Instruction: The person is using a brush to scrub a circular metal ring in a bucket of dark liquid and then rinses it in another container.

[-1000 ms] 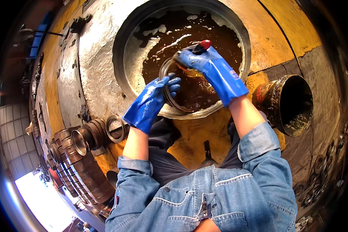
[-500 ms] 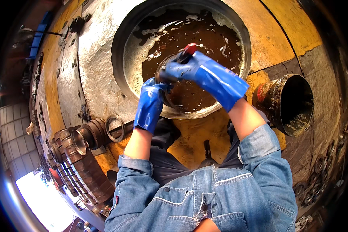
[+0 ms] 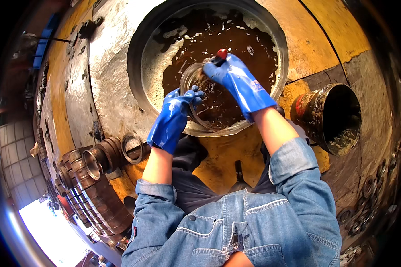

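Observation:
A wide round tub of brown, foamy liquid stands in front of me. My left hand, in a wet blue rubber glove, grips the near left side of a large metal ring, which is tilted over the liquid. Its fingers curl over the rim to the inside. In a matching glove, my right hand is closed on a brush with a red-ended handle. The brush's bristles are mostly hidden, close to the ring's upper inner side.
An open, grimy cylindrical bucket lies tipped at the right. Stacked metal rings stand at the lower left, with a single ring beside them. Several dark rings lie along the right edge. Worn yellow boards surround the tub.
My right hand has shifted right and down, away from the left hand, uncovering the ring's upper side and opening. My left hand has moved slightly down, its fingers now visible inside the rim.

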Tool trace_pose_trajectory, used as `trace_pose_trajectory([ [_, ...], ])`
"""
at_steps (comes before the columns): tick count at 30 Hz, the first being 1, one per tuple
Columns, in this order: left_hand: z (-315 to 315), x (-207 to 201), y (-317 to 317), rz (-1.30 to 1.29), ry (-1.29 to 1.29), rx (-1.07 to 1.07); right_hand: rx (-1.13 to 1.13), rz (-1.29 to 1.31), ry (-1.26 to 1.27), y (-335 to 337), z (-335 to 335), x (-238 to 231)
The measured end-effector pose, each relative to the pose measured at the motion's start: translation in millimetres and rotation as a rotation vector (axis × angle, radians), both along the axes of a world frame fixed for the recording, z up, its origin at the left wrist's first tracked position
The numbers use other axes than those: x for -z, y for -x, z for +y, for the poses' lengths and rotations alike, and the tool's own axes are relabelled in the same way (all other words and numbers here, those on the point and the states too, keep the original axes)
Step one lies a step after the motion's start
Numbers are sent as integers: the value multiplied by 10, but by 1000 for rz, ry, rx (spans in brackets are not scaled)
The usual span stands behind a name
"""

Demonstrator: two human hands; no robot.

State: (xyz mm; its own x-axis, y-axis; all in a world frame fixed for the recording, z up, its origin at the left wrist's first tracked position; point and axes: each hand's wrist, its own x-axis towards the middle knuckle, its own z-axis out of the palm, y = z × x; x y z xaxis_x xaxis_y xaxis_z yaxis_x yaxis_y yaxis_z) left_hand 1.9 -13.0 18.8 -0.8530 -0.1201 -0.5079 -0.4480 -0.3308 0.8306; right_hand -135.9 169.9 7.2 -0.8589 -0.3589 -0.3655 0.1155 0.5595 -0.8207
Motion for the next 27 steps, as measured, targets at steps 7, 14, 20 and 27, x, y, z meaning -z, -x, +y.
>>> trace_pose_trajectory([
  [7,68,132,-4,-10,48,-83,192,158,-425,81,279,150],
  [14,-62,145,-58,89,22,5,-347,-119,327,-124,-21,-419],
  [20,63,-77,14,-24,72,66,143,105,243,23,140,13],
  [27,202,-95,126,-29,-242,227,253,-118,-204,189,473,-85],
])
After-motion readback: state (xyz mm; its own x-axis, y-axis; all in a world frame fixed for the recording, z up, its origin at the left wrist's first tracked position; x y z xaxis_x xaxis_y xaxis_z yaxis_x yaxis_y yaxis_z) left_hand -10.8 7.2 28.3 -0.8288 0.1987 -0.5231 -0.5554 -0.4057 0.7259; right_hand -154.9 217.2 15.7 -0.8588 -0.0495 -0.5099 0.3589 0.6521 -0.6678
